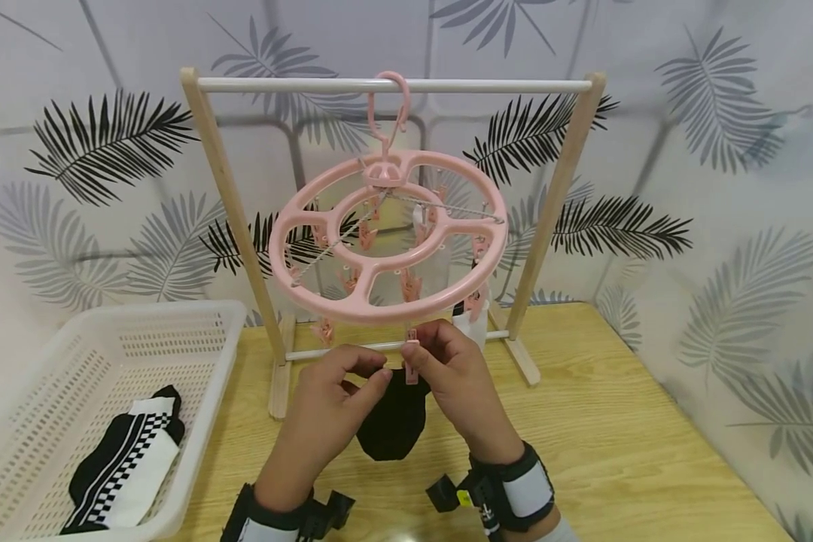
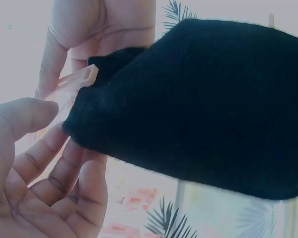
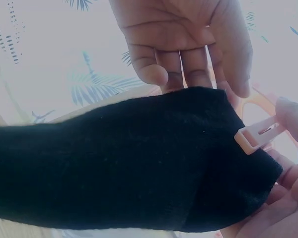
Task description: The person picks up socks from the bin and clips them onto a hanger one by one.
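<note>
A black sock point(image 1: 391, 421) hangs below the front rim of the pink round clip hanger point(image 1: 342, 305). At its top edge a pink clothespin point(image 1: 412, 365) grips the fabric, seen closely in the right wrist view. My right hand point(image 1: 461, 380) pinches this clothespin, thumb in front and fingers behind. My left hand point(image 1: 335, 399) is at the sock's other top corner. In the left wrist view its fingertips point(image 2: 62, 131) reach behind the sock's edge while the thumb stands apart from the fabric.
The hanger hooks over the white rod point(image 1: 284, 85) of a wooden rack point(image 1: 233, 203). Several other pink clips point(image 1: 323, 331) dangle from it, and a white and black sock point(image 1: 473, 325) hangs at right. A white basket point(image 1: 206, 391) at left holds black-and-white socks point(image 1: 125, 459).
</note>
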### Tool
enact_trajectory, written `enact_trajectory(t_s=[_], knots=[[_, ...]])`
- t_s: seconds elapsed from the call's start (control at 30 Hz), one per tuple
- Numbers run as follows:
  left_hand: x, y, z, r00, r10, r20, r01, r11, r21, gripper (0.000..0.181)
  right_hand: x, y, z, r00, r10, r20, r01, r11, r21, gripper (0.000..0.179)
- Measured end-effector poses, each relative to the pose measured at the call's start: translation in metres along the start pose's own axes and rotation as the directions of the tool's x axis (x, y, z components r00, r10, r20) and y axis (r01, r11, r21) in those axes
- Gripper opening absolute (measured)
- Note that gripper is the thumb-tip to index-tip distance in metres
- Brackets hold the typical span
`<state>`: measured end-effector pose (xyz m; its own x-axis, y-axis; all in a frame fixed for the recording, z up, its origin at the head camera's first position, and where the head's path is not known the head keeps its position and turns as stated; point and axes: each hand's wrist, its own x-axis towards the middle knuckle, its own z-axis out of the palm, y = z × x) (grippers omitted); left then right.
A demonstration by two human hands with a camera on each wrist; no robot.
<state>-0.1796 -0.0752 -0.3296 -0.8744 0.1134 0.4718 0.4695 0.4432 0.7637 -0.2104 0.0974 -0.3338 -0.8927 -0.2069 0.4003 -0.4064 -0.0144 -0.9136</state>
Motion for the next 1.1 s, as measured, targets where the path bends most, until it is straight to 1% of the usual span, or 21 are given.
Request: enact_trajectory(t_s=[0.07,0.13,0.3,0.37,0.43,0.5,0.57,0.7,0.83,0.93,1.0,1.1], knots=[[0.0,0.0,-0.002,1.0,0.011,-0.019,-0.01,1.0,0.018,0.011,0.0,0.0,0.0,1.0,0.008,-0.004,-0.008,1.0,0.002,0.024],[0.0,0.0,-0.004,0.998,0.044,-0.044,-0.043,0.998,0.037,0.011,0.0,0.0,0.0,1.0,0.011,-0.007,-0.011,1.0,0.002,0.024],[-0.001,-0.003,-0.008,0.99,0.102,-0.102,-0.096,0.994,0.061,0.007,0.001,0.001,0.001,1.0,0.003,-0.004,-0.003,1.0,0.012,0.023],[-0.001,-0.003,-0.01,0.987,0.102,-0.124,-0.095,0.994,0.06,0.005,0.001,0.001,0.001,1.0,-0.009,0.006,0.009,1.0,0.022,0.022],[-0.002,-0.003,-0.011,0.981,0.113,-0.158,-0.105,0.993,0.063,0.004,0.001,0.002,0.0,1.0,-0.024,0.016,0.024,0.999,0.026,0.018],[-0.001,-0.001,-0.012,0.972,0.135,-0.194,-0.125,0.99,0.065,0.004,0.002,0.003,-0.001,0.999,-0.032,0.013,0.031,0.999,0.022,0.016],[-0.001,0.001,-0.011,0.959,0.171,-0.224,-0.16,0.985,0.065,0.005,0.002,0.003,-0.002,0.999,-0.033,0.004,0.033,0.999,0.017,0.016],[-0.001,0.003,-0.012,0.933,0.234,-0.272,-0.213,0.971,0.106,0.005,0.003,0.004,-0.003,1.0,-0.029,0.006,0.029,0.999,0.016,0.02],[-0.001,0.004,-0.015,0.918,0.25,-0.308,-0.216,0.966,0.142,0.005,0.004,0.004,-0.004,1.0,-0.027,0.011,0.027,1.0,0.002,0.019],[0.001,0.005,-0.019,0.909,0.255,-0.329,-0.219,0.965,0.143,0.007,0.005,0.003,-0.006,1.0,-0.026,0.004,0.026,1.0,-0.008,0.022],[0.004,0.005,-0.023,0.9,0.262,-0.347,-0.224,0.964,0.145,0.01,0.005,0.003,-0.006,1.0,-0.022,-0.004,0.022,1.0,0.0,0.023],[0.012,0.004,-0.032,0.881,0.281,-0.382,-0.235,0.958,0.164,0.013,0.005,0.003,-0.005,1.0,-0.009,-0.022,0.009,1.0,0.015,0.024]])
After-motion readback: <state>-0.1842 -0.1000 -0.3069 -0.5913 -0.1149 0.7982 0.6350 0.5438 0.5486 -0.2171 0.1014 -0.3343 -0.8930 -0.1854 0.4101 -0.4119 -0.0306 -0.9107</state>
